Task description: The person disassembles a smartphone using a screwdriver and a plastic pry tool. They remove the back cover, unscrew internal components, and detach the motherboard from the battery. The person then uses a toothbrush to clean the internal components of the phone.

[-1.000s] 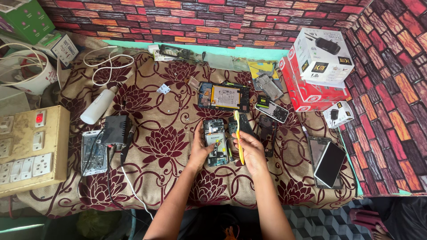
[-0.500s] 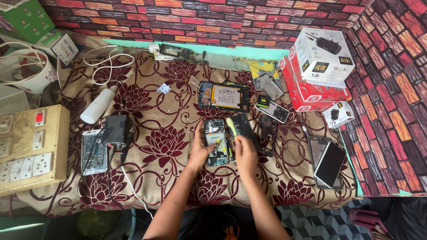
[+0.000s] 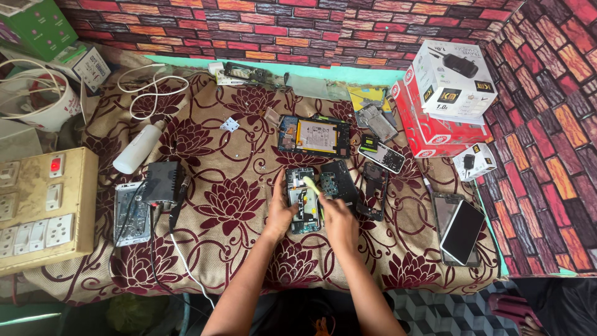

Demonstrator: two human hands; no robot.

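Your left hand (image 3: 281,214) lies mostly open and flat, fingers stretched forward, pressing along the left edge of the opened phone (image 3: 303,200) so it sits pinned on the tabletop (image 3: 249,155), which is covered in a maroon flower-print cloth. Your right hand (image 3: 339,221) is curled closed around a pale yellow-green tool (image 3: 311,185), pinched near its lower end, and the tip lands on the upper part of the phone's exposed insides. The tool slants up and to the left from your fingers. The phone sits about in the middle of the cloth, just in front of you, its long axis running away from you toward the brick-pattern wall, back cover off and guts facing up. Just right of it there's a dark back cover (image 3: 339,182), touching or nearly so, can't quite tell. Further back lies a larger opened device with a pale battery (image 3: 314,135), and a small phone with a screen (image 3: 380,154) off to its right. A red box (image 3: 429,127) with a white box (image 3: 451,78) on top sits at the far right, two dark glass panels (image 3: 460,229) near the right edge. To your left: a black power unit (image 3: 163,183), a white bottle (image 3: 138,148), and a beige switchboard (image 3: 43,211).
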